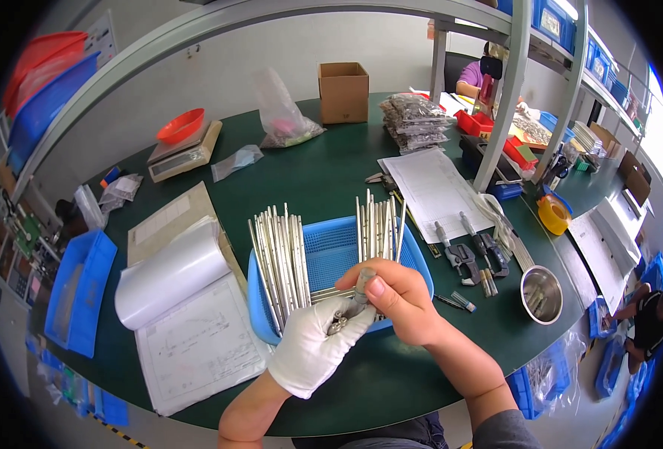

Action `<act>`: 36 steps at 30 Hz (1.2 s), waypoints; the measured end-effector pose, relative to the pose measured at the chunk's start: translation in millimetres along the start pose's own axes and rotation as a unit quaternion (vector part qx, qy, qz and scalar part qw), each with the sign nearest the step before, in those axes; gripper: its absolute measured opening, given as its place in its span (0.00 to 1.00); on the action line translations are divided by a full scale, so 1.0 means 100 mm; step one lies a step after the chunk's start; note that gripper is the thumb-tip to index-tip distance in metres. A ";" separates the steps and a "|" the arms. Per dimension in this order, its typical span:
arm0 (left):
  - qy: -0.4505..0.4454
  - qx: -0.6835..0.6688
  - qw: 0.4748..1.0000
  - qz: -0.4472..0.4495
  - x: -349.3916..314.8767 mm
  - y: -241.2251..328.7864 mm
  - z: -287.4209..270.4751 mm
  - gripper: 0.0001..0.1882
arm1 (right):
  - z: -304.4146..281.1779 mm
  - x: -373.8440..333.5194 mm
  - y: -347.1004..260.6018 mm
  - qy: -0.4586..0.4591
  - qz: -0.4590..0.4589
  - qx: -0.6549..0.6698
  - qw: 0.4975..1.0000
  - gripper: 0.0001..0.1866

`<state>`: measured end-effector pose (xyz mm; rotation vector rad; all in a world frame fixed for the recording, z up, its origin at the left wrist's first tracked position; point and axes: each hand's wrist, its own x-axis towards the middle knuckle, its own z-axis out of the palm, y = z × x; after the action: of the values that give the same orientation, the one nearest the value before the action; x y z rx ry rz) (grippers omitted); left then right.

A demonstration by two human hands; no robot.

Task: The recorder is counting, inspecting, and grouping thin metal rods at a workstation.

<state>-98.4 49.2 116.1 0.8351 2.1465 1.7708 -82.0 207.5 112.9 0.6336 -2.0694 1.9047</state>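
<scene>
My left hand (313, 352), in a white glove, is closed around a bundle of thin metal rods; their shiny ends (337, 323) show at the thumb. With bare fingers, my right hand (399, 299) pinches a short grey metal cylinder (363, 284), perhaps a gauge handle, whose lower end meets the gloved fingers. Whether it touches a rod is hidden. Both hands are over the near side of a blue plastic basket (420, 263). Inside it, upright metal rods lean in a left bunch (279, 258) and a right bunch (378, 228).
Two micrometers (462, 258) (494, 251) lie on paper sheets (436, 187) at the right, near a steel bowl (541, 295). An open folder of drawings (197, 352) is at the left, beside a blue bin (84, 292). Behind stand a scale (185, 153) and cardboard box (343, 97). Other people sit at right.
</scene>
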 end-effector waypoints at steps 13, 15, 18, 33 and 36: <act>0.007 -0.104 0.994 -0.041 0.00 0.01 -0.13 0.10 | 0.00 0.08 0.00 0.024 -0.113 -0.167 0.979 0.26; 0.007 -0.114 0.992 -0.049 -0.01 -0.02 -0.13 0.11 | 0.06 0.11 -0.01 0.078 -0.245 -0.261 0.930 0.34; 0.007 -0.107 0.992 -0.059 0.00 0.00 -0.13 0.12 | 0.06 0.07 0.04 0.089 -0.262 -0.312 0.909 0.32; 0.110 -0.351 0.930 -0.013 -0.08 -0.02 -0.33 0.25 | -1.14 -1.12 -0.16 0.324 -0.053 -0.560 0.760 0.25; 0.170 -0.366 0.915 0.007 -0.05 -0.04 -0.23 0.27 | -1.55 -1.75 -0.11 0.350 0.174 -0.667 0.635 0.29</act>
<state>-107.0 27.0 117.2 0.3584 1.3969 2.6018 60.1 385.1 57.7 -0.7739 -2.2699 0.1021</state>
